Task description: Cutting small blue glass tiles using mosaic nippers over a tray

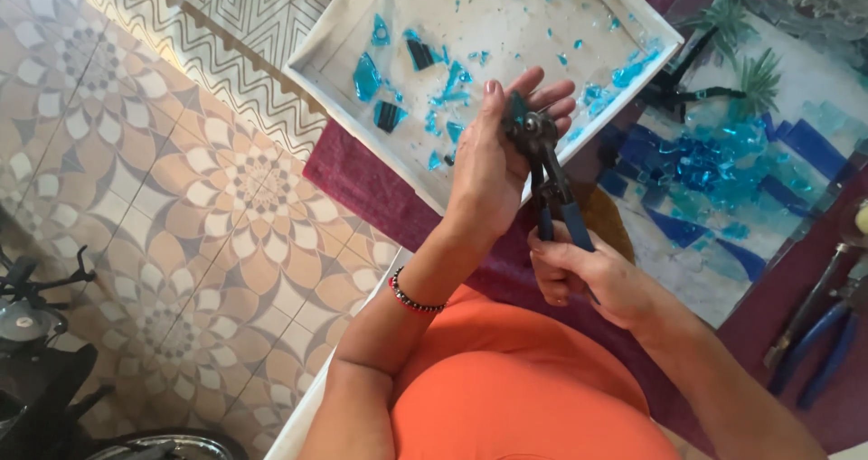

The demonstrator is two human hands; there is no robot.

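Left hand point(493, 166) cupped beside nippers point(547, 175)

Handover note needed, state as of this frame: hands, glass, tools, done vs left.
Left hand: open, palm up over the white tray, backing a small blue glass piece at the nipper head.
Right hand: gripping the handles of the nippers.
Tray holds scattered blue shards. Mosaic panel sits to the right, partly filled with blue glass. Spare pliers at far right.
Done: a lot of glass already nipped.
Left: this piece uncut, as far as visible; panel has bare areas.
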